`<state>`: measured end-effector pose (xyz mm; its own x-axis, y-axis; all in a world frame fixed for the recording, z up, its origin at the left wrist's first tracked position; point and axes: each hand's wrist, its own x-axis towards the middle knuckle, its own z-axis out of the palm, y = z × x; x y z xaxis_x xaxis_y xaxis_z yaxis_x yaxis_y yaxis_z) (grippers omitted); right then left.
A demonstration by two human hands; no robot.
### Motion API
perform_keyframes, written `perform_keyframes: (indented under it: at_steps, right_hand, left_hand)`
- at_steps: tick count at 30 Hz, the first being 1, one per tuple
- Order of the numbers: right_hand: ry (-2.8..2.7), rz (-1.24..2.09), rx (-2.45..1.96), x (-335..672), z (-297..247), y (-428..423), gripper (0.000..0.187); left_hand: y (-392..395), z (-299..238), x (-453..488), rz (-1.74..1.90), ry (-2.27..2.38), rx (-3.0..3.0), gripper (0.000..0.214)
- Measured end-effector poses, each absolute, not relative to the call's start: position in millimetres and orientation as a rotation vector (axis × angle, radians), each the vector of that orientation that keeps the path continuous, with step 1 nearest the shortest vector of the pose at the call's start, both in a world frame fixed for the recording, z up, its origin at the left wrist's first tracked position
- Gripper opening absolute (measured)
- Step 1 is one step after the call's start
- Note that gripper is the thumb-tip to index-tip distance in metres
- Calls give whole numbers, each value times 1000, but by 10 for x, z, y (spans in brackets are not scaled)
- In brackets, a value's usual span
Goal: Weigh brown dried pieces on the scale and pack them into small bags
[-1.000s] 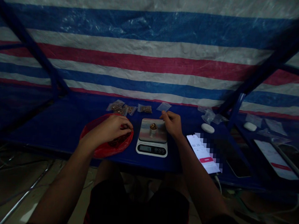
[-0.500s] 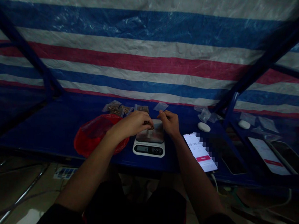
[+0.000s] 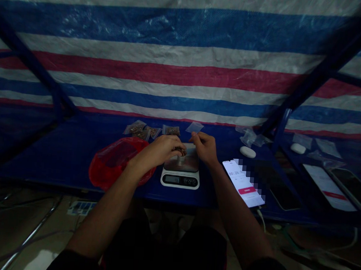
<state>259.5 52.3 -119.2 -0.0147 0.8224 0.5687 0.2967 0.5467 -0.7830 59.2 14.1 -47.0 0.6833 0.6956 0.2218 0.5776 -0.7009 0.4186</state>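
Left hand (image 3: 166, 147) and right hand (image 3: 206, 148), held apart over a kitchen scale (image 3: 180, 178). The left bends its fingers over brown pieces (image 3: 182, 151) at the mouth of a small cup (image 3: 181, 158) on the weighing plate; whether they grip cannot be told. The right, curled, is at the plate's far right corner — its hold likewise uncertain. Left hand and forearm obstruct the view of the cup's upper part and of the red bag (image 3: 103, 169) to the left. Behind lie filled packets (image 3: 171, 130) and a flat clear bag (image 3: 194, 127); to the right, a white case (image 3: 247, 152) and a lit phone (image 3: 241, 185), beside the right forearm.
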Motion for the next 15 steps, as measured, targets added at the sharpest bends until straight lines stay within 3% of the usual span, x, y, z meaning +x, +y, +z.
perform_keyframes:
  at_steps: [15]
  right_hand:
    - [-1584, 574, -999, 2591, -1202, 528, 45]
  left_hand:
    - [145, -612, 574, 680, 1005, 2483, 20]
